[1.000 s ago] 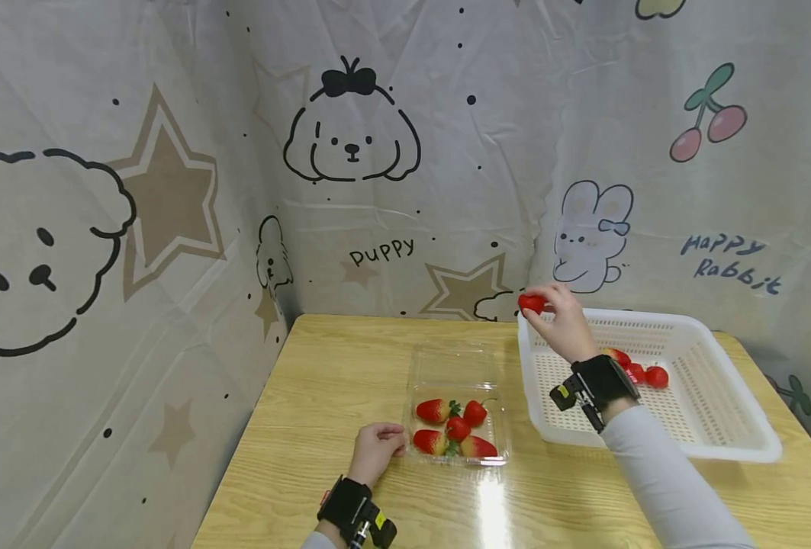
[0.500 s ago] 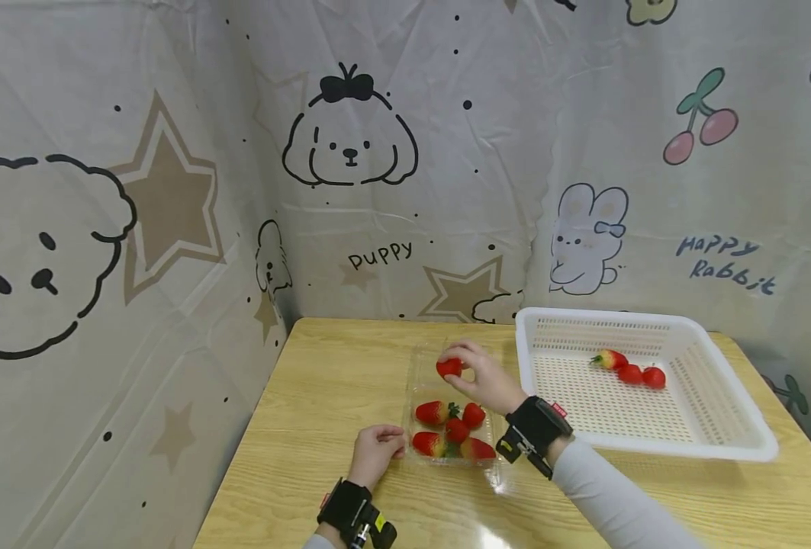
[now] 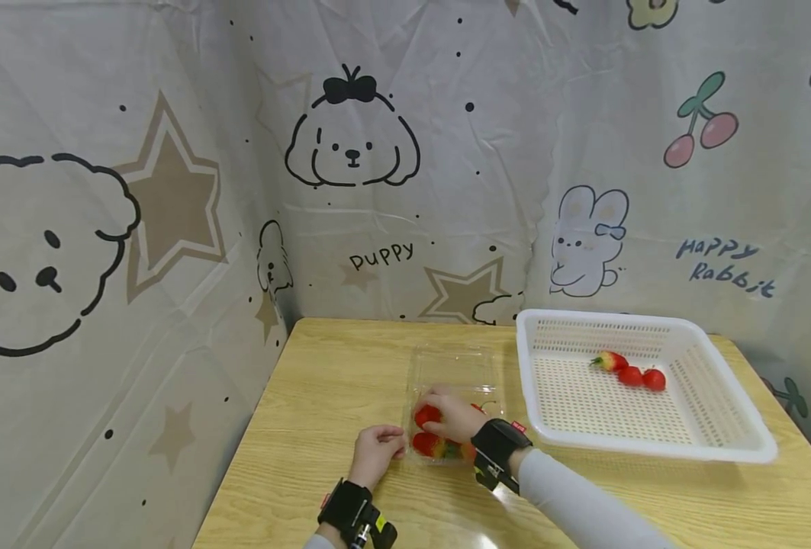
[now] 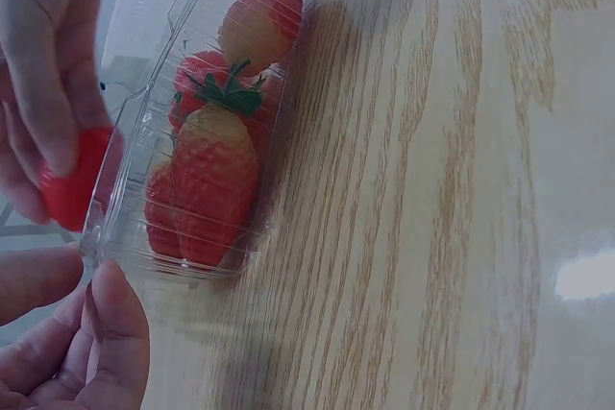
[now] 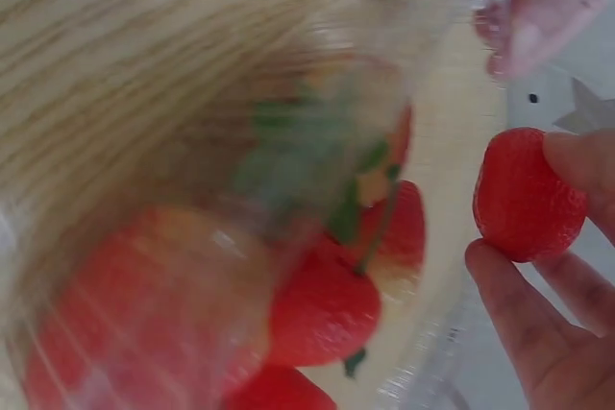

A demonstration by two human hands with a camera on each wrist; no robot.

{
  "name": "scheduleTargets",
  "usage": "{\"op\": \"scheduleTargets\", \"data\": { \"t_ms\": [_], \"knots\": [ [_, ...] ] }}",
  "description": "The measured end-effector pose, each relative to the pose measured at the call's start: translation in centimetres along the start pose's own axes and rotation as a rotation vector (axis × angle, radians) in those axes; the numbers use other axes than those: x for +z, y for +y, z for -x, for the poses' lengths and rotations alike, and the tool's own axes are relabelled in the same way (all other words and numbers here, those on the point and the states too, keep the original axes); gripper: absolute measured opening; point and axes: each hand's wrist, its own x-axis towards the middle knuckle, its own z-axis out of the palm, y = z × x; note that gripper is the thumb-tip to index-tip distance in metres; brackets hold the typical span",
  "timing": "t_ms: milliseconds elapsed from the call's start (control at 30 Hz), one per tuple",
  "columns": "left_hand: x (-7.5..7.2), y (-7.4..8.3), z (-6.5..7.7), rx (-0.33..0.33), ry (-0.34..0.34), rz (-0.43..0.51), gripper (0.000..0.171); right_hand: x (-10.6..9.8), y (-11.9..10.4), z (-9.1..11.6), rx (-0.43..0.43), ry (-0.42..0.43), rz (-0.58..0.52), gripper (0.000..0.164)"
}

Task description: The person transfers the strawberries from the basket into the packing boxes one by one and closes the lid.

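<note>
A clear plastic clamshell box (image 3: 456, 367) lies with its lid folded back. My left hand (image 3: 374, 455) pinches its near left corner between thumb and fingers. Inside are strawberries (image 4: 213, 184) with yellowish tops and green leaves, plus a smooth cherry-like fruit (image 5: 325, 306) with a thin stem. Over the box, my right hand (image 3: 452, 415) holds a round red fruit (image 5: 528, 194) between thumb and fingertips. That fruit is low over the left side of the box and, in the head view, overlaps a strawberry there. The hand hides part of the contents.
A white perforated basket (image 3: 532, 396) stands to the right of the box on the wooden table (image 3: 329, 374). It holds a strawberry (image 3: 611, 361) and two round red fruits (image 3: 630, 376). Patterned cloth (image 3: 391, 213) hangs behind and along the left.
My right hand has carried the round red fruit from above the basket's left rim leftward and down over the box. My left hand has stayed at the box corner.
</note>
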Motion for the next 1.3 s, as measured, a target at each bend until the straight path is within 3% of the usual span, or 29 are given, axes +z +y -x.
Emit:
{"op": "scheduleTargets", "data": {
  "t_ms": [233,467,700,1000,1133,1300],
  "knots": [
    [0.1,-0.3,-0.3,-0.011,0.002,-0.021,0.020,1.6,1.4,-0.3,0.068,-0.103,0.009,0.019],
    [0.1,-0.4,-0.4,-0.003,0.007,-0.025,0.020,1.5,1.0,-0.3,0.123,-0.208,0.030,0.019],
    [0.2,-0.5,-0.5,-0.018,0.010,-0.032,0.019,1.4,0.4,-0.3,0.164,-0.264,0.067,0.020],
    [0.1,-0.4,-0.4,-0.017,0.004,-0.029,0.020,2.0,1.2,-0.4,0.195,-0.294,0.079,0.026],
    [0.0,-0.3,-0.3,-0.001,0.003,-0.012,0.021,0.6,0.7,-0.4,0.185,-0.296,0.049,0.028],
    [0.0,-0.1,-0.1,0.002,0.002,-0.002,0.021,-4.2,-0.5,-0.1,0.151,-0.238,-0.051,0.032]
  ]
}}
